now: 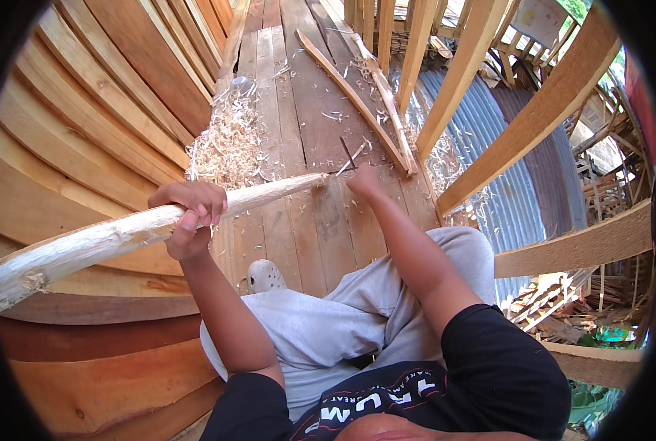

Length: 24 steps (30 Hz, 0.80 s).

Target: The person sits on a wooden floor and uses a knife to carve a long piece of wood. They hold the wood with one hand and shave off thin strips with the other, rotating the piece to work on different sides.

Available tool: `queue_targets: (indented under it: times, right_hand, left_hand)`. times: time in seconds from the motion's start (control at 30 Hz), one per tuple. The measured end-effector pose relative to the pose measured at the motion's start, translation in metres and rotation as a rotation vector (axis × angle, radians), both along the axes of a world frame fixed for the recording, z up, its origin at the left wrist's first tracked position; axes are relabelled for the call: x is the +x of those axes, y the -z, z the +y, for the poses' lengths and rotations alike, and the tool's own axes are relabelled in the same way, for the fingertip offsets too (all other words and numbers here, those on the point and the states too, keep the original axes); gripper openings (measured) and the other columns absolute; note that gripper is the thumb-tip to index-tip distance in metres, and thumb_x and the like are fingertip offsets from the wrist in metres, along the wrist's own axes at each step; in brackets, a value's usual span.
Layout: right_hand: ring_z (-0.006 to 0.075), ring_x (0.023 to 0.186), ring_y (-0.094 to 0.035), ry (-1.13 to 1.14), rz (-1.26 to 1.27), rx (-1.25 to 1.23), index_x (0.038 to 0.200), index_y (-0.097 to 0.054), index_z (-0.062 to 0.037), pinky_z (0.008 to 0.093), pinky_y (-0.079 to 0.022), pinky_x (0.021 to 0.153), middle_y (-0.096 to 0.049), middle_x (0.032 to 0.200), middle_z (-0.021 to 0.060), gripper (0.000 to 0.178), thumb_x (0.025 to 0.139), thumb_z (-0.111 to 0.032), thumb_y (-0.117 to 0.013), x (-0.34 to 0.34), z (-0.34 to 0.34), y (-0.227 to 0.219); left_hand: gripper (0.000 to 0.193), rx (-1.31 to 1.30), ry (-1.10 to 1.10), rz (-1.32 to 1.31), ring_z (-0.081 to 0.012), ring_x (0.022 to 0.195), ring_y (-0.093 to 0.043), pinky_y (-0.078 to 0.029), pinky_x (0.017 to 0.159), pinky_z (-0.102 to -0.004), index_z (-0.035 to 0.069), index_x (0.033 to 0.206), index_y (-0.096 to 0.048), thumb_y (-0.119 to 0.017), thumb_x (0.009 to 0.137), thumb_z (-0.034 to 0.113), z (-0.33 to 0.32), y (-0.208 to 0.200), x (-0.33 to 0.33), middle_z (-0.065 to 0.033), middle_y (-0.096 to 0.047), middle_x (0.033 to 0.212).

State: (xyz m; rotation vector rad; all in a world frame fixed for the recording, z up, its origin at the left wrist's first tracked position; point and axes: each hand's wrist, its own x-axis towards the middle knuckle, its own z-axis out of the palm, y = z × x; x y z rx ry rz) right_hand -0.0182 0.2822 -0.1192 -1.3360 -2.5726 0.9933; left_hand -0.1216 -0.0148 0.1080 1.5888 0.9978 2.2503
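The pole (pixel 107 239), pale and roughly peeled, slants across the person's front, from the left rim of the view to a narrowed tip above the floor (pixel 298 242). The left hand (pixel 195 213) is closed around it partway along, fingers over the top. Just beyond the tip, the right hand (pixel 362 178) is balled in a fist that seems to grip a thin dark blade (pixel 348 152); its handle is hidden, and I cannot tell whether the edge touches the wood.

The main risk looks like a slip. Only the left hand visibly steadies the pole; whatever bears its far end is out of sight, so a hard stroke could roll it or swing the tip aside. A blade catching on a knot might jump, and one drawn back along the wood would run toward the left fingers or the knees in grey trousers (pixel 306 323).

Further out, shavings (pixel 232 143) heap against the plank wall (pixel 85 140); loose curls on the boards could make a foot in the pale shoe (pixel 265 276) slide. Two long strips (pixel 350 99) lie by the posts (pixel 453 81). Between these are gaps, with corrugated sheets (pixel 482 140) beyond, where a dropped tool could fall through.
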Motion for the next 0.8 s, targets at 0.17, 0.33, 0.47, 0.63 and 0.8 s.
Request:
queue_targets:
  times: [0.17, 0.33, 0.47, 0.63, 0.8]
  right_hand:
    - [0.0393, 0.107, -0.061, -0.03, -0.273, -0.022, 0.115, -0.058, 0.0036, 0.0426, -0.051, 0.089, -0.06, 0.118, 0.0271, 0.046, 0.076, -0.017, -0.069, 0.005, -0.008, -0.034]
    - [0.0414, 0.126, -0.044, -0.205, -0.089, 0.596, 0.133, -0.045, -0.0051, 0.0436, -0.043, 0.1, -0.04, 0.14, 0.0267, 0.067, 0.072, -0.015, -0.071, -0.018, 0.04, 0.016]
    - [0.0391, 0.12, -0.049, -0.35, -0.054, 0.825, 0.135, -0.046, -0.0107, 0.0445, -0.046, 0.097, -0.047, 0.13, 0.0228, 0.064, 0.074, -0.007, -0.067, -0.027, 0.081, 0.048]
    - [0.0327, 0.092, -0.066, -0.342, -0.067, 0.582, 0.086, -0.068, -0.0011, 0.0407, -0.056, 0.078, -0.066, 0.091, 0.0198, 0.013, 0.083, -0.005, -0.055, -0.041, 0.094, 0.039]
    - [0.0353, 0.075, -0.067, -0.293, 0.104, 0.522, 0.078, -0.068, 0.0032, 0.0425, -0.053, 0.071, -0.065, 0.076, 0.0247, 0.013, 0.075, -0.01, -0.066, -0.048, 0.13, 0.038]
  left_hand:
    - [0.017, -0.013, 0.006, 0.014, -0.0159, 0.048, -0.048, -0.044, 0.055, -0.0329, 0.002, 0.075, -0.053, -0.063, 0.079, 0.015, -0.001, -0.001, -0.002, -0.0051, -0.05, 0.056]
    - [0.019, 0.008, 0.036, 0.023, -0.0154, 0.048, -0.048, -0.044, 0.053, -0.0309, 0.001, 0.077, -0.053, -0.066, 0.079, 0.015, 0.006, -0.002, -0.002, -0.0055, -0.051, 0.057]
    - [0.019, 0.015, 0.087, 0.008, -0.0149, 0.048, -0.048, -0.043, 0.05, -0.0285, 0.001, 0.077, -0.053, -0.066, 0.077, 0.014, 0.01, -0.003, -0.002, -0.0063, -0.051, 0.057]
    - [0.018, 0.011, 0.088, 0.02, -0.0145, 0.046, -0.048, -0.042, 0.046, -0.0278, 0.001, 0.077, -0.053, -0.066, 0.076, 0.013, 0.003, -0.005, -0.009, -0.0068, -0.051, 0.057]
    - [0.017, 0.018, 0.108, 0.01, -0.0147, 0.046, -0.048, -0.042, 0.045, -0.0281, 0.001, 0.076, -0.055, -0.066, 0.075, 0.013, 0.006, -0.003, -0.011, -0.006, -0.051, 0.056]
